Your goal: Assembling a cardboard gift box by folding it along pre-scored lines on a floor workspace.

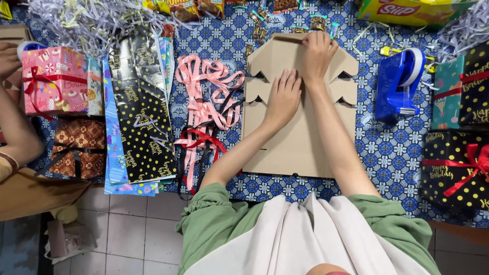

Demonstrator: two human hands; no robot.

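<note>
A flat brown cardboard box blank (300,137) with notched side flaps lies on the blue patterned cloth (392,153) in front of me. My left hand (283,98) presses flat on its middle, fingers together and pointing away. My right hand (318,53) rests higher up, fingers curled over the blank's far flap near its top edge. Both of my forearms stretch across the cardboard from my green sleeves.
Pink, red and black ribbons (206,102) lie left of the blank, beside sheets of wrapping paper (137,112). A blue tape dispenser (400,81) stands at right, with wrapped black dotted gifts (456,163). Another person's arm (18,132) reaches by a pink gift (53,79) at left. Shredded paper and snack packets line the far edge.
</note>
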